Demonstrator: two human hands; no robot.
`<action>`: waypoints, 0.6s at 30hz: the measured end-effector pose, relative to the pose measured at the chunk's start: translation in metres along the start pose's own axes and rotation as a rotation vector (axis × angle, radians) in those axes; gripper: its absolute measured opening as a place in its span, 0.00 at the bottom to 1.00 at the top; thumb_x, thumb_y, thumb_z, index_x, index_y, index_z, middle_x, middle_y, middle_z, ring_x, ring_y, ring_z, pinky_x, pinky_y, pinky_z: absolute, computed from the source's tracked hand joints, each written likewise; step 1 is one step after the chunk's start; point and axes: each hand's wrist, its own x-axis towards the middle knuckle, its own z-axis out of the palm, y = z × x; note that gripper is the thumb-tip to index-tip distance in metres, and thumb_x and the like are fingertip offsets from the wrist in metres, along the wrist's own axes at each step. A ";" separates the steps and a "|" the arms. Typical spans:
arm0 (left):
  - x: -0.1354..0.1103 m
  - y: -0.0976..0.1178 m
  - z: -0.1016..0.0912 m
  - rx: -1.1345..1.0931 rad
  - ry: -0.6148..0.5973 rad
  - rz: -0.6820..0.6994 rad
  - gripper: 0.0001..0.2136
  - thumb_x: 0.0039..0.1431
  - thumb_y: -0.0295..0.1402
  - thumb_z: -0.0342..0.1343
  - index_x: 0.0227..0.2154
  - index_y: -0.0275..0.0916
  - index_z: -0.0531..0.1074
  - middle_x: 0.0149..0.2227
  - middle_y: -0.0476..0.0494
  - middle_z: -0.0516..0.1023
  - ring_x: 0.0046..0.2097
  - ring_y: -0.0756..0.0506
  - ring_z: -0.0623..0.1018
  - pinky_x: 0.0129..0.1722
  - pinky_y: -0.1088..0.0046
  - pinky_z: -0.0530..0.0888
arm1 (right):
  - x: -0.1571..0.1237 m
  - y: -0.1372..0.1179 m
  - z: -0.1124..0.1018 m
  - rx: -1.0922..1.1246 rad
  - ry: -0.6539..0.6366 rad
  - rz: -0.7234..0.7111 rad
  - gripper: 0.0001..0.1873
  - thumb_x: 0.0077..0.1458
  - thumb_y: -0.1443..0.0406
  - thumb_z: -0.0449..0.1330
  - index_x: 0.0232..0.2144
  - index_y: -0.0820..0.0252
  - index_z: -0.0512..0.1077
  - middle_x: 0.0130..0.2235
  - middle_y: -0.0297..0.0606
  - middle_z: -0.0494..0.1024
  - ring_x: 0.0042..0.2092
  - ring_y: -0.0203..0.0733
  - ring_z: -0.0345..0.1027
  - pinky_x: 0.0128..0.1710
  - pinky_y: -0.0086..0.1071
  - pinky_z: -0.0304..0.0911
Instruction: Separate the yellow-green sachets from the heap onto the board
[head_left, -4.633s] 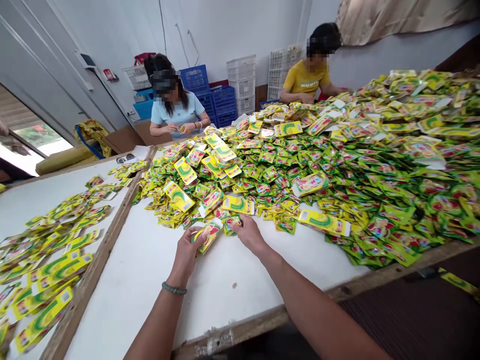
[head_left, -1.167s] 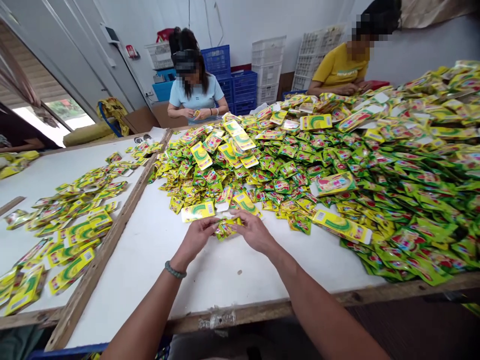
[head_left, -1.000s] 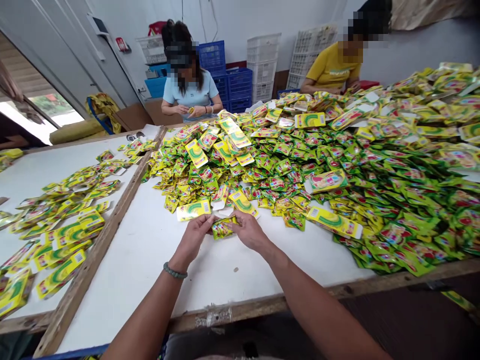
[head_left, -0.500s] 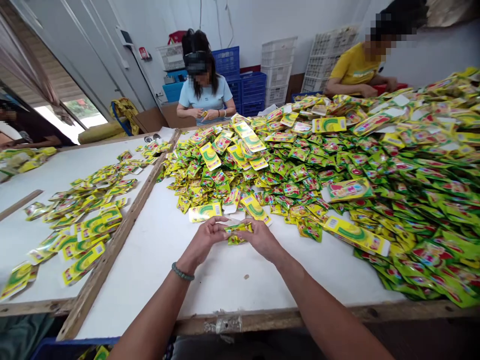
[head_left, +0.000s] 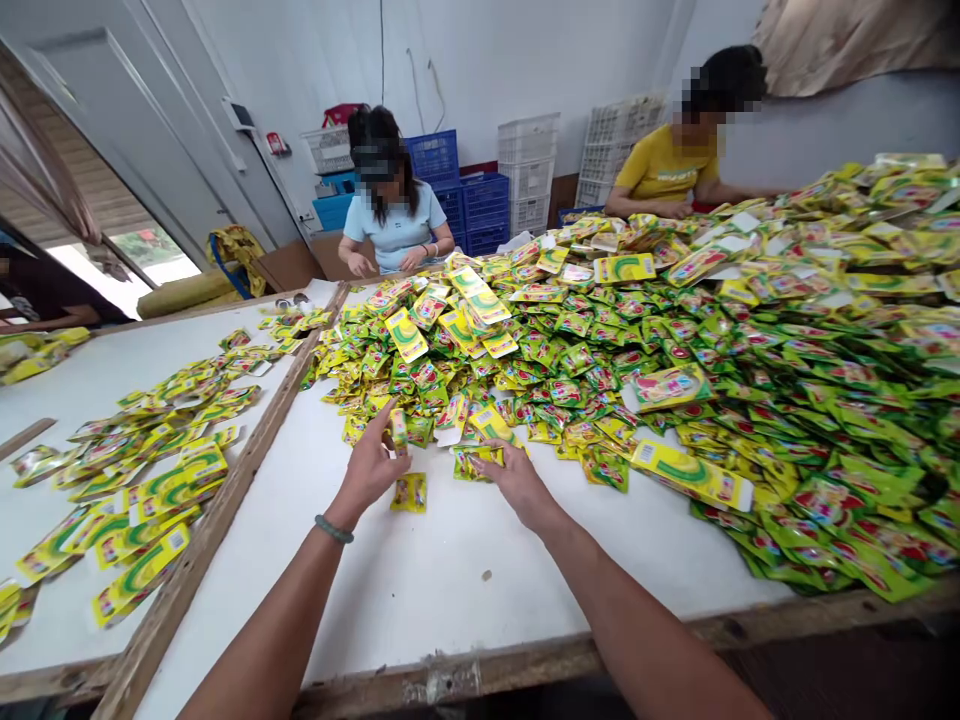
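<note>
Between the thumb and fingers of my left hand is a small yellow-and-green carton, its narrow end turned toward me. Just below that hand, a single yellow sachet lies on the white tabletop. My right hand pinches yellow-green sachets with its thumb and fingers; how many is hard to make out. Directly behind it, another yellow carton lies at the front edge of a large sachet pile.
Green sachets spread down the right side to the wooden table edge. Left of a wooden divider lie more yellow cartons. Across the table are two people, one in a light blue shirt, one in yellow.
My hands have moved apart from holding sachets together. The left has gone left and taken up a carton; a sachet now lies below it. The right keeps its sachets. The view has shifted.
</note>
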 end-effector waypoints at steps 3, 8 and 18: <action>-0.023 0.011 0.002 -0.515 -0.030 -0.087 0.34 0.43 0.31 0.61 0.55 0.44 0.57 0.48 0.43 0.71 0.45 0.44 0.75 0.43 0.68 0.72 | 0.000 0.000 0.003 0.125 -0.058 0.016 0.22 0.44 0.56 0.61 0.41 0.60 0.67 0.32 0.36 0.75 0.34 0.40 0.68 0.36 0.33 0.63; -0.052 0.009 0.026 -0.696 -0.104 -0.382 0.26 0.39 0.36 0.66 0.44 0.39 0.66 0.39 0.45 0.76 0.35 0.46 0.77 0.36 0.70 0.74 | 0.002 0.011 0.005 -0.224 -0.049 -0.058 0.15 0.43 0.57 0.62 0.33 0.60 0.71 0.30 0.33 0.73 0.34 0.40 0.66 0.35 0.32 0.61; -0.055 0.002 0.031 -0.781 -0.224 -0.368 0.21 0.44 0.38 0.64 0.43 0.38 0.72 0.42 0.43 0.77 0.39 0.46 0.77 0.40 0.72 0.72 | 0.013 0.007 -0.008 -0.055 0.052 -0.102 0.20 0.45 0.54 0.61 0.39 0.59 0.69 0.31 0.34 0.73 0.32 0.38 0.67 0.34 0.32 0.62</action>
